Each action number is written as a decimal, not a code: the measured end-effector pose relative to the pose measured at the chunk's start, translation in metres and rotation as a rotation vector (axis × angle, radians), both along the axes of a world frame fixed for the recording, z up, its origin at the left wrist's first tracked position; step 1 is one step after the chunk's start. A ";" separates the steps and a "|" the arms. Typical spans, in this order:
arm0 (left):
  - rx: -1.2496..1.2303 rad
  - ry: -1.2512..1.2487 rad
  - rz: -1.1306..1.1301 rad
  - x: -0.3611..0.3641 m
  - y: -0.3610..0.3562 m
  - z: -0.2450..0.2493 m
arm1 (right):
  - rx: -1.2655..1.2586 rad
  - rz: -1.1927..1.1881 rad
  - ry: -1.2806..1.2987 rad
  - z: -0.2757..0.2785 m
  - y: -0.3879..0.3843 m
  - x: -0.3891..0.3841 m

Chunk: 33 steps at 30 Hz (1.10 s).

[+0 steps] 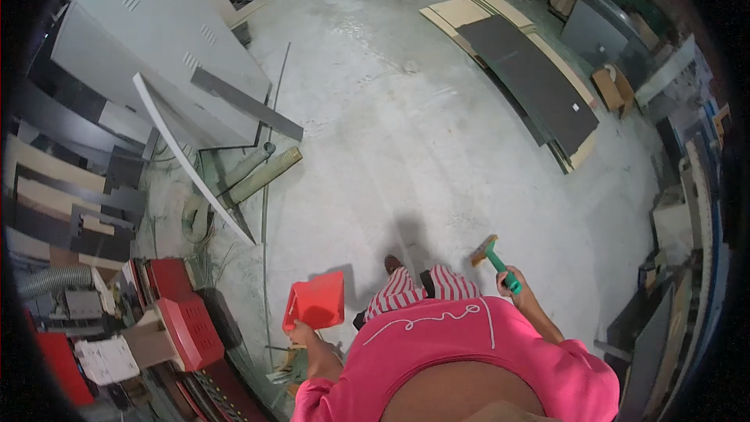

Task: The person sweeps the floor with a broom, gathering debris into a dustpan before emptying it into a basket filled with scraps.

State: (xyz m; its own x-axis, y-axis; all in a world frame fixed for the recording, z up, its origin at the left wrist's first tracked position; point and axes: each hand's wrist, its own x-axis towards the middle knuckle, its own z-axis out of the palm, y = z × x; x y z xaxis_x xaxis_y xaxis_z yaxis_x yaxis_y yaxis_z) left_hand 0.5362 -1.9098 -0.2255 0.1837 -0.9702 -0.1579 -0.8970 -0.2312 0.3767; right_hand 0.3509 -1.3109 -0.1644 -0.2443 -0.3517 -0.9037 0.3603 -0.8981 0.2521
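My left hand (300,334) is closed on the near end of a red dustpan (319,302), held out to the left of my body. On the other side, my right hand (517,284) wraps round the green handle of a hand brush (494,257). The brush's brown bristles (482,250) point away from me, over the pale floor. Between the two tools show my striped trouser legs (398,289) and one dark shoe (391,263).
Stacked boards (523,70) lie on the concrete floor (367,164) at the far right. Left are a grey metal cabinet (172,55), a leaning white strip (180,152), a flexible hose (266,176) and a red machine (187,328). A cardboard box (613,92) stands right.
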 end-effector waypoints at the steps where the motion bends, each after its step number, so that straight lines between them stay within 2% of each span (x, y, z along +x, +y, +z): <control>1: -0.010 0.027 -0.037 -0.023 -0.008 0.005 | -0.036 -0.043 0.021 0.000 -0.003 -0.007; 2: -0.013 0.024 -0.056 -0.046 -0.012 0.015 | -0.040 -0.062 0.018 0.002 -0.006 -0.012; 4: -0.191 0.174 -0.182 -0.087 -0.012 0.034 | -0.037 -0.090 0.058 0.006 -0.009 -0.023; 6: -0.184 0.177 -0.177 -0.118 -0.030 0.021 | -0.038 -0.100 0.085 0.006 -0.012 -0.033; 8: -0.204 0.042 -0.146 -0.147 -0.037 0.016 | 0.010 -0.120 0.110 0.004 -0.012 -0.039; 9: -0.202 0.039 -0.160 -0.160 -0.038 0.013 | 0.012 -0.134 0.105 0.002 -0.010 -0.042; 11: -0.202 0.214 -0.313 -0.189 -0.035 0.013 | 0.056 -0.177 0.120 -0.006 -0.004 -0.049; 13: -0.200 0.146 -0.295 -0.226 -0.023 0.016 | 0.097 -0.194 0.099 -0.015 0.008 -0.060; 14: -0.199 0.080 -0.265 -0.242 -0.014 0.020 | 0.138 -0.198 0.081 -0.025 0.017 -0.063; 18: -0.166 0.112 -0.315 -0.294 0.027 0.031 | 0.181 -0.158 0.122 -0.088 0.072 -0.082; 19: -0.126 0.078 -0.315 -0.306 0.034 0.027 | 0.183 -0.217 0.153 -0.104 0.084 -0.091; 20: -0.087 0.050 -0.314 -0.320 0.042 0.024 | 0.185 -0.277 0.190 -0.097 0.086 -0.108; 21: -0.101 0.078 -0.296 -0.332 0.051 0.022 | 0.065 0.106 0.448 -0.076 0.103 -0.110; 22: -0.102 0.077 -0.293 -0.346 0.059 0.021 | 0.063 0.110 0.447 -0.078 0.107 -0.127; 24: -0.112 0.071 -0.257 -0.372 0.076 0.018 | 0.518 -0.369 0.339 -0.092 0.116 -0.153; 30: -0.081 0.187 -0.364 -0.462 0.120 0.018 | 0.382 -0.389 0.286 -0.138 0.189 -0.175; 33: -0.100 0.186 -0.436 -0.500 0.132 0.020 | 0.368 -0.383 0.226 -0.109 0.184 -0.206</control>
